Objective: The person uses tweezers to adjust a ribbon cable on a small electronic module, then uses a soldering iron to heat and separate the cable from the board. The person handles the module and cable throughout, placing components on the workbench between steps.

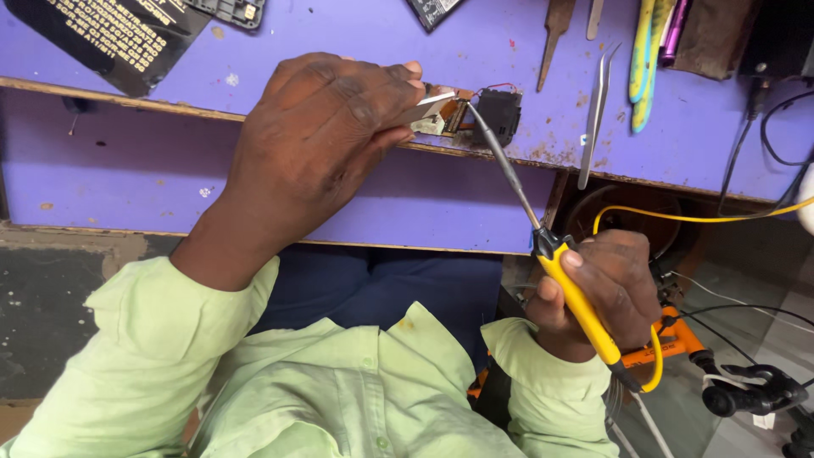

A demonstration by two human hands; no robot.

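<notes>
My left hand (326, 136) rests on the edge of the purple workbench (356, 42) and pinches a small flat part, pressing it against a small circuit board (445, 114). A black component with red wires (498, 114) sits just right of the board. My right hand (606, 293) grips a soldering iron by its yellow handle (581, 305). The iron's thin metal shaft (507, 165) slants up and left, and its tip touches the board beside my left fingertips. A yellow cord (704, 218) runs off from the iron to the right.
Metal tweezers (596, 114) lie on the bench right of the board. More hand tools (555, 30) and yellow-handled items (644, 51) lie at the back. A black printed panel (110, 34) sits at the far left. Black cables and an orange device (678, 339) lie at the lower right.
</notes>
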